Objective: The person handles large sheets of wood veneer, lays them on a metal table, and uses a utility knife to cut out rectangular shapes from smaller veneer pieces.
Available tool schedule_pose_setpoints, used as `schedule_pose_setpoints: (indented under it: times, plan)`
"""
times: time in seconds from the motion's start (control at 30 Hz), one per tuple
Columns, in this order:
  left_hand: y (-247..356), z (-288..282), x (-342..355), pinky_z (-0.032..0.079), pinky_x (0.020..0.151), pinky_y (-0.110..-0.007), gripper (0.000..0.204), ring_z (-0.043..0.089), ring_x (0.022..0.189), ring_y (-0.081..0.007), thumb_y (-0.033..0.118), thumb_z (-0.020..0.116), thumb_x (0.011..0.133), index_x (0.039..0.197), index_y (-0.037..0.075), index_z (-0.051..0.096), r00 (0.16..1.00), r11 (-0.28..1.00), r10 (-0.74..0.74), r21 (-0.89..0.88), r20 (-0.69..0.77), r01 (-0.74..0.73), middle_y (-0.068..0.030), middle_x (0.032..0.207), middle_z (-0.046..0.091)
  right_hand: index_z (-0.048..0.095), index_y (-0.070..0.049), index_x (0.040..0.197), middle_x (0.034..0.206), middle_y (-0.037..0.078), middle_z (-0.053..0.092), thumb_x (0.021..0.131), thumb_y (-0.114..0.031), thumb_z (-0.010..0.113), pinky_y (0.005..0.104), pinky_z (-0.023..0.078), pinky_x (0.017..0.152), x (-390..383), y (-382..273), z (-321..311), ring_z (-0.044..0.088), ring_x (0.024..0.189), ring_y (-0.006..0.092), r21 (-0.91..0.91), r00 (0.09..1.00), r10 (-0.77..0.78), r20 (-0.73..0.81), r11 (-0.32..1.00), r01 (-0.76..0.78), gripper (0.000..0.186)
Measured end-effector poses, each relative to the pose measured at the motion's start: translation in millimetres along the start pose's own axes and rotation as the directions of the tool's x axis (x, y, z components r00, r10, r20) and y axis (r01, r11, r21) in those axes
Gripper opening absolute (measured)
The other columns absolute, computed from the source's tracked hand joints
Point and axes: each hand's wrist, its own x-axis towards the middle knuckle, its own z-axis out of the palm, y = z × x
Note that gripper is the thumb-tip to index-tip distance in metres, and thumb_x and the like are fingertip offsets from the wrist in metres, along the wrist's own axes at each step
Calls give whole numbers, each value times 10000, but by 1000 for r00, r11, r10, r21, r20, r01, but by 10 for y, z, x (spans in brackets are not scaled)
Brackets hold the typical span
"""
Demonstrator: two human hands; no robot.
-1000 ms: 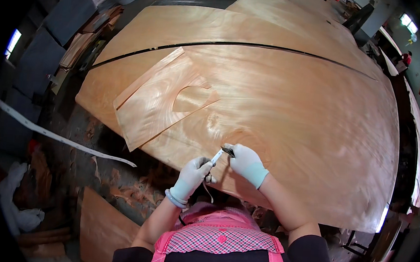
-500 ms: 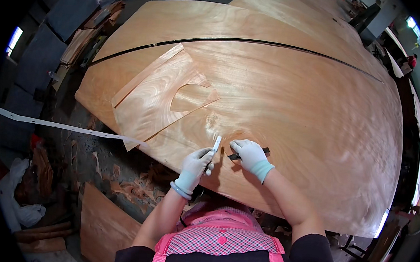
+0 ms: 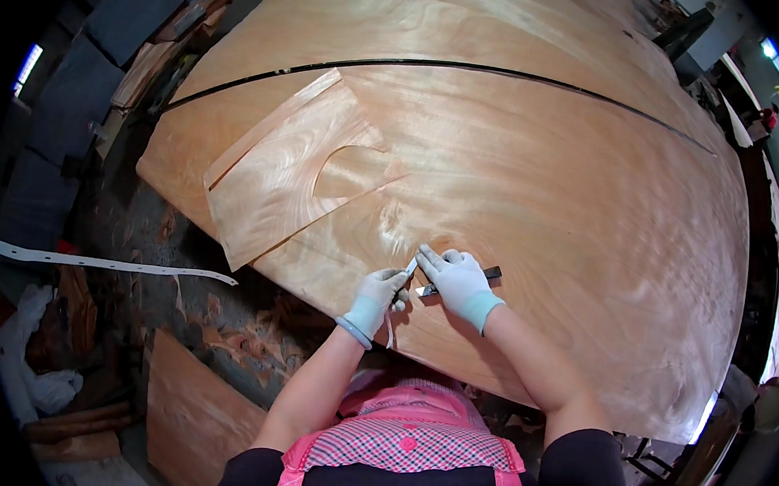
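A wide sheet of wood veneer (image 3: 588,248) lies before me, with swirling grain at the spot where my hands work. My left hand (image 3: 379,302), in a white glove with a mint cuff, pinches a short white strip of tape (image 3: 410,268) whose tail hangs below the fingers. Against the tape's upper end rest the fingertips of my gloved right hand (image 3: 457,279). Under that palm is a slim black utility knife (image 3: 494,274) with a silvery tip, partly covered by the hand. Left of the swirl lies a loose veneer piece (image 3: 267,180) with a rounded cutout.
A long white perforated tape (image 3: 108,264) stretches in from the left, beyond the sheet's edge. A dark straight strip (image 3: 474,66) crosses the far part of the veneer. Scraps (image 3: 243,341) litter the floor at left, near a leaning wood panel (image 3: 193,405).
My left hand has moved right and up, bringing the tape to the right fingers, which have risen slightly to meet it. The long perforated tape's end has shifted left and down.
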Motion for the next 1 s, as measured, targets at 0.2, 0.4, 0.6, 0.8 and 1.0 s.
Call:
schedule_pose_setpoints:
  times: [0.2, 0.4, 0.6, 0.8, 1.0]
  plan:
    - [-64, -219, -349, 462, 483, -244, 206, 574, 524, -106, 180, 621, 921, 883, -19, 662, 1000, 949, -19, 314, -21, 24, -49, 687, 632, 456, -277, 1412, 1500, 179, 365, 870, -235, 574, 358, 452, 865, -10, -58, -177, 542, 1146, 271, -38, 981, -87, 171, 995, 95, 556]
    - [82, -671, -232, 501, 532, -337, 303, 635, 539, -183, 286, 544, 923, 813, 51, 700, 815, -67, 573, 996, 87, -60, -138, 670, 653, 461, -317, 1397, 1509, 219, 331, 855, -260, 612, 372, 445, 874, -6, -130, -226, 519, 1175, 296, -29, 980, -67, 190, 997, 74, 566]
    - [365, -470, -395, 406, 422, -244, 214, 539, 509, -77, 207, 597, 941, 931, 2, 657, 959, 885, 231, 445, -161, -139, -18, 633, 586, 438, -268, 1399, 1483, 181, 383, 816, -216, 641, 426, 497, 864, -118, -20, -291, 584, 1105, 335, 156, 995, -8, 100, 988, -7, 619]
    - [243, 254, -161, 403, 416, -237, 235, 511, 474, -78, 177, 617, 930, 1045, -24, 656, 992, 948, 109, 295, 59, -121, -16, 645, 585, 418, -62, 1407, 1517, 81, 359, 866, -137, 530, 411, 547, 763, -694, 146, -258, 680, 914, 285, 173, 894, 374, 245, 891, -420, 557]
    - [323, 814, 351, 382, 405, -243, 161, 509, 451, -99, 153, 609, 927, 949, 6, 670, 958, 847, -53, 521, 281, -106, -31, 614, 585, 410, -85, 1421, 1519, 69, 355, 869, -144, 535, 413, 544, 756, -790, 162, -118, 674, 917, 291, 277, 893, 392, 220, 853, -443, 569]
